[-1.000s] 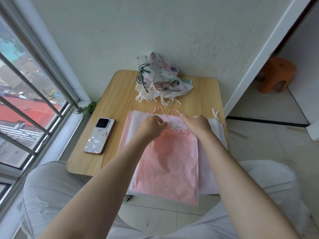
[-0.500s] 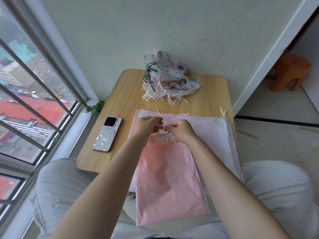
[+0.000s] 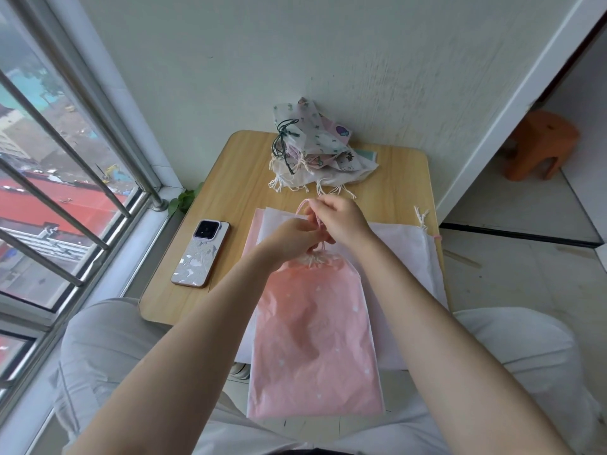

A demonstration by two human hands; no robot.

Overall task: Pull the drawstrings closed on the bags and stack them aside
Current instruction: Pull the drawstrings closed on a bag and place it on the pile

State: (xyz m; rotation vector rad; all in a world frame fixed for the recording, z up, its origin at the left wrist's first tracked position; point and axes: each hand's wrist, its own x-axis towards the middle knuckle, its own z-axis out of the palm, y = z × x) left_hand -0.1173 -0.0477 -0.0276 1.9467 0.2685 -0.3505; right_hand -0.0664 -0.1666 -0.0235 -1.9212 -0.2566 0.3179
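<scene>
A pink drawstring bag hangs over the near edge of the small wooden table, its mouth gathered tight. My left hand and my right hand are close together just above the gathered mouth, both pinching the pink drawstring, which loops up past my fingers. Under the pink bag lie flat white bags with cords at their right corner. A pile of closed patterned bags sits at the table's far edge against the wall.
A phone lies face down on the table's left side. A barred window runs along the left. An orange stool stands on the floor at the right. My knees are under the table's near edge.
The pink bag's mouth has gone from spread flat to bunched tight. Both hands came together at its middle and then lifted the drawstring upward.
</scene>
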